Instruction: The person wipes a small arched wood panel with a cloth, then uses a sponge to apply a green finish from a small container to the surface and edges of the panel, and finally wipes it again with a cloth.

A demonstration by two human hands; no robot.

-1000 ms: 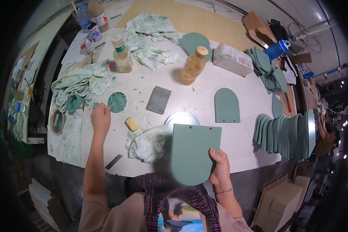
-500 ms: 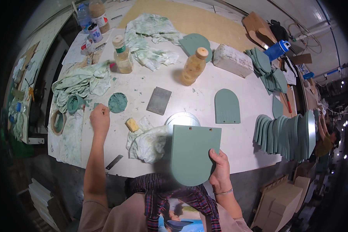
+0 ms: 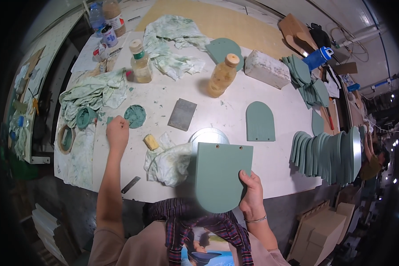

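My right hand (image 3: 252, 190) grips a green board (image 3: 224, 177) by its right edge, thumb on top. The board has one straight end with two small holes and one rounded end, which points toward me. My left hand (image 3: 118, 133) is closed in a fist beside a round dish of green paste (image 3: 134, 116). A bit of green shows just past its fingers, but what they hold is hidden. Left of that hand stand a small green-smeared tub (image 3: 86, 119) and a roll of tape (image 3: 66, 139). Under the board's far edge lies a round shiny disc (image 3: 209, 135).
A yellow sponge (image 3: 151, 142), a stained cloth (image 3: 168, 162) and a grey flat block (image 3: 182, 114) lie mid-table. Two bottles, one a yellowish bottle (image 3: 223, 76), stand farther back. Another rounded board (image 3: 260, 122) and a row of green boards (image 3: 326, 155) are at right.
My left hand has shifted slightly right and away from me, closer to the dish of paste. The right hand and its board have barely moved.
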